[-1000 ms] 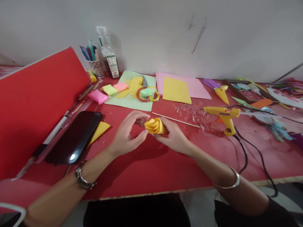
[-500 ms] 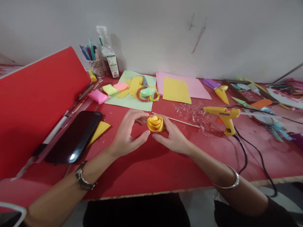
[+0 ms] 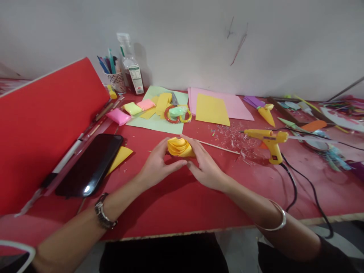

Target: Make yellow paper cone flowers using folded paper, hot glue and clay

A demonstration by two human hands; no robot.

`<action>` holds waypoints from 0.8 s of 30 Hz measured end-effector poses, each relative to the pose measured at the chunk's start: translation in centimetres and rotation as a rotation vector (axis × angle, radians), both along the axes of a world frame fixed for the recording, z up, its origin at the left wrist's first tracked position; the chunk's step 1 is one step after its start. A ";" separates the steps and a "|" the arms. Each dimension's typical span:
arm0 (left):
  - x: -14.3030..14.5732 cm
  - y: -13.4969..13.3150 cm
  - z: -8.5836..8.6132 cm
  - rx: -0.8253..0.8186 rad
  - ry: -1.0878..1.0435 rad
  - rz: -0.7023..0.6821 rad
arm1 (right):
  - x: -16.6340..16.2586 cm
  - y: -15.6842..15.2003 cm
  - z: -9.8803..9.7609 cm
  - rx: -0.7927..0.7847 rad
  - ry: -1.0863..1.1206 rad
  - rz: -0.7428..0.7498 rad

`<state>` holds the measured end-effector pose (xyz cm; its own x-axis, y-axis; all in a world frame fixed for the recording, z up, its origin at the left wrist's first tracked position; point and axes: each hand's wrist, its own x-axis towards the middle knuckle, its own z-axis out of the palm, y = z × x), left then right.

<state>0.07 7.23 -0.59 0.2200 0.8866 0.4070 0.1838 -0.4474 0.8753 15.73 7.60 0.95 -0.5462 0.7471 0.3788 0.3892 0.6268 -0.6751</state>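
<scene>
Fingers [image 3: 199, 148] of left hand [image 3: 155, 163] and right hand [image 3: 208, 168] half-curled, cupping swirled yellow paper rosette [image 3: 179, 147], farther left than before, thumbs [image 3: 176, 166] nearly meeting

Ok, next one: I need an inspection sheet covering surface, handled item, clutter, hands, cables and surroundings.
Surface: red tabletop, fine pale shavings scattered right of centre.
Handled item: curled yellow paper piece, layers showing.
Clutter: yellow plastic glue gun, thin pale straight stick, black rectangular phone, flat yellow paper sheet on pink paper sheets.
Left hand: cupped at the paper piece's left side; exact contact partly hidden.
Right hand: fingers curved around its right side.
Cables: black cable near the glue gun's handle runs over the front edge.
Surroundings: pale grey wall behind.
Other people: nothing seen.
</scene>
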 end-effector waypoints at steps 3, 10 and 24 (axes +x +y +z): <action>-0.1 0.1 0.1 -0.023 -0.104 0.028 | -0.2 0.0 0.0 -0.035 0.008 0.017; -0.3 0.4 1.0 -0.149 -0.237 0.006 | -0.2 0.1 0.0 -0.450 0.121 0.144; -0.6 0.5 0.4 -0.196 -0.314 -0.164 | 0.0 0.3 0.2 -0.803 0.361 0.330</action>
<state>-0.55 7.69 -0.23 0.2572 0.9175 0.3034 -0.1664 -0.2673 0.9492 15.72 7.91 1.15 -0.7271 0.6866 0.0049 -0.0422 -0.0376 -0.9984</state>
